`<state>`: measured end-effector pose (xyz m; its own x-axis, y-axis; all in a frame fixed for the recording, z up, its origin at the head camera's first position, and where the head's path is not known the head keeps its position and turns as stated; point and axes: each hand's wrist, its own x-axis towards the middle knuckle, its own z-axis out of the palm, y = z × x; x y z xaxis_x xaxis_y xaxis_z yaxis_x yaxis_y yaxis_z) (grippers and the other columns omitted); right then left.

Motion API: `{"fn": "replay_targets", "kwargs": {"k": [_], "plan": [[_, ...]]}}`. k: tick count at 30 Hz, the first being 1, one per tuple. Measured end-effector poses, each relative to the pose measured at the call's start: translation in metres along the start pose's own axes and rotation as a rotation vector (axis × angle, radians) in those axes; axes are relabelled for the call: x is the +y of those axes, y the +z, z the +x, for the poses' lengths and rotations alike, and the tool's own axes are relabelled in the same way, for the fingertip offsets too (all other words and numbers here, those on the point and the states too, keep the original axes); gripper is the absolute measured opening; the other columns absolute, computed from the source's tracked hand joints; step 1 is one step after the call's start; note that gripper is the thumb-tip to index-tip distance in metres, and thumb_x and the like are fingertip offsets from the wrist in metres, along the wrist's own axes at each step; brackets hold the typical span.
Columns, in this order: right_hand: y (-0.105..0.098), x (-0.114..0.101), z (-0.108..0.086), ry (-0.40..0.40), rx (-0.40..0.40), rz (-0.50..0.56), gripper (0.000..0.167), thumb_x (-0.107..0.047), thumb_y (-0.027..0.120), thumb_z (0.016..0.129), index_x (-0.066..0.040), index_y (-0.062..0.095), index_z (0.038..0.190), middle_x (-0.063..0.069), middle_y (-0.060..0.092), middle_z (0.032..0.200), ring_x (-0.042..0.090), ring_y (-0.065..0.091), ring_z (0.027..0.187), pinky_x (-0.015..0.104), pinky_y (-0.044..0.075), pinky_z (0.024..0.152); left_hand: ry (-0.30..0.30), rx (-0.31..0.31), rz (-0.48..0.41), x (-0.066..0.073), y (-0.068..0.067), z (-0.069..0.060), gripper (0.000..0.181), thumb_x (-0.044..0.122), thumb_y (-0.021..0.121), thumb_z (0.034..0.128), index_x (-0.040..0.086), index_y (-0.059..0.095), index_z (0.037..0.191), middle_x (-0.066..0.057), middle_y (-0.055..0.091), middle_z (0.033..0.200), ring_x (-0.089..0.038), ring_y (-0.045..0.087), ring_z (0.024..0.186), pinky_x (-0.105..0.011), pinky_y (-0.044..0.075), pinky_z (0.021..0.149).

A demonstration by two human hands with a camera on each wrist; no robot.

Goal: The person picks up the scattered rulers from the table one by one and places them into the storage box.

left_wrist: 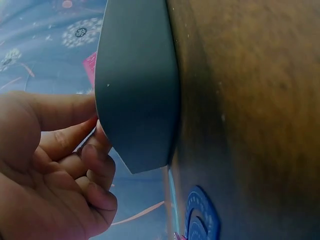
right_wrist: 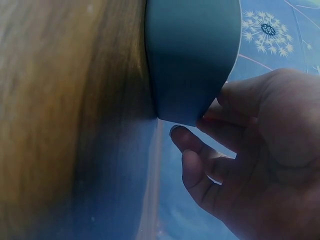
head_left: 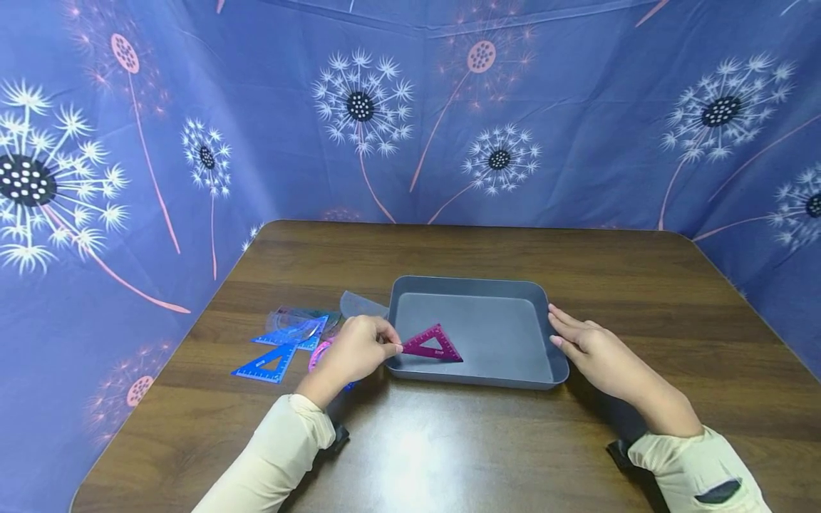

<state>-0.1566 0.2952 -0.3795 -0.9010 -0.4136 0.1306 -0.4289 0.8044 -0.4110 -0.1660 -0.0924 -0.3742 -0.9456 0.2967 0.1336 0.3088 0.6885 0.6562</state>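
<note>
My left hand [head_left: 360,347] pinches one corner of a magenta set square [head_left: 432,345] between thumb and fingers. The triangle is over the left part of a grey rectangular tray [head_left: 494,286]. In the left wrist view, the tray's outer wall [left_wrist: 137,85] hides most of the triangle, and the other fingers of the left hand [left_wrist: 55,175] are curled. My right hand [head_left: 593,353] touches the tray's right end with fingers extended. Seen from the right wrist, that hand [right_wrist: 265,135] has its thumb at the rim and its lower fingers loosely bent.
Left of the tray lie blue set squares [head_left: 266,365], a clear protractor [head_left: 291,325], another translucent protractor [head_left: 362,305] against the tray wall and a pink piece [head_left: 317,354] partly behind the left hand. A blue protractor [left_wrist: 202,212] shows near the tray. Dandelion-patterned cloth [head_left: 423,178] hangs behind the wooden table [head_left: 474,442].
</note>
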Motion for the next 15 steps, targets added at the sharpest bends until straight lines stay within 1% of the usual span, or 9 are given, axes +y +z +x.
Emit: {"fn": "replay_targets", "kwargs": {"k": [5, 8, 15], "plan": [[0.0007, -0.0008, -0.0003, 0.001, 0.002, -0.002, 0.047, -0.020, 0.051, 0.105, 0.009, 0.046, 0.141, 0.022, 0.036, 0.154, 0.048, 0.041, 0.134, 0.064, 0.033, 0.103, 0.007, -0.036, 0.000, -0.0006, 0.0028, -0.0014, 0.006, 0.009, 0.077, 0.0840, 0.012, 0.074, 0.082, 0.009, 0.059, 0.066, -0.006, 0.048, 0.059, -0.024, 0.042, 0.055], [0.0008, -0.0008, 0.0000, -0.007, 0.009, -0.007, 0.047, -0.020, 0.052, 0.105, 0.009, 0.047, 0.141, 0.023, 0.036, 0.153, 0.048, 0.042, 0.133, 0.065, 0.033, 0.103, 0.011, -0.060, 0.011, -0.0008, 0.0037, -0.0017, 0.007, 0.007, 0.077, 0.0834, 0.012, 0.074, 0.088, 0.010, 0.060, 0.067, -0.006, 0.048, 0.057, -0.024, 0.043, 0.055], [0.0010, 0.0005, 0.0016, -0.005, 0.005, -0.006, 0.047, -0.020, 0.053, 0.104, 0.009, 0.047, 0.141, 0.022, 0.037, 0.154, 0.047, 0.041, 0.134, 0.067, 0.031, 0.104, 0.077, -0.132, 0.077, -0.0030, 0.0049, -0.0004, 0.010, 0.008, 0.077, 0.0834, 0.016, 0.073, 0.086, 0.013, 0.062, 0.068, -0.004, 0.054, 0.064, -0.026, 0.047, 0.063]]}}
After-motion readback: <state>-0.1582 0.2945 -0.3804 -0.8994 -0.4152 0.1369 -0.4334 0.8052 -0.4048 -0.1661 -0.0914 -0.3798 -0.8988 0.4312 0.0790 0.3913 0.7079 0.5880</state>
